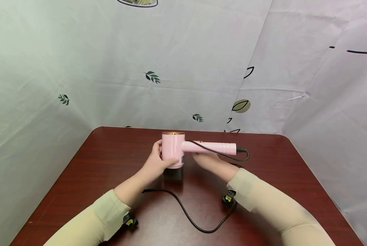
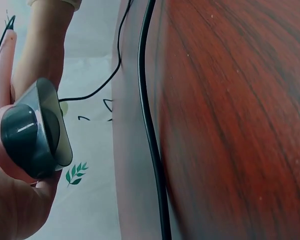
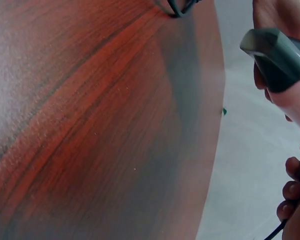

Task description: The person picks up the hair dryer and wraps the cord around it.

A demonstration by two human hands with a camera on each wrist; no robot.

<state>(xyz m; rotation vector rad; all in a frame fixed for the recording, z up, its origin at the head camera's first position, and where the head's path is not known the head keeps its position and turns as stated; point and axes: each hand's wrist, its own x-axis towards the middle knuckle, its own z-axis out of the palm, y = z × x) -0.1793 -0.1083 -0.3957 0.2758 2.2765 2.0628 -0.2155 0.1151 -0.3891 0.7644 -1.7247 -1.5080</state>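
A pink hair dryer [image 1: 173, 147] with a gold-rimmed top and a dark flat nozzle [image 2: 22, 127] is held above the table, its handle [image 1: 214, 148] pointing right. My left hand [image 1: 155, 159] grips its barrel, thumb across the front. My right hand [image 1: 205, 159] is behind and below the handle, its fingers mostly hidden in the head view. In the right wrist view its fingers [image 3: 291, 192] curl round a dark part of the black power cord [image 3: 276, 231]. From the handle's end the cord loops back across the handle.
A black cable [image 1: 186, 213] curves over the dark red wooden table [image 1: 78, 181] between the forearms. Small black wrist cameras are strapped at both sleeves. Behind and beside the table hangs a white sheet [image 1: 183, 51] with leaf prints.
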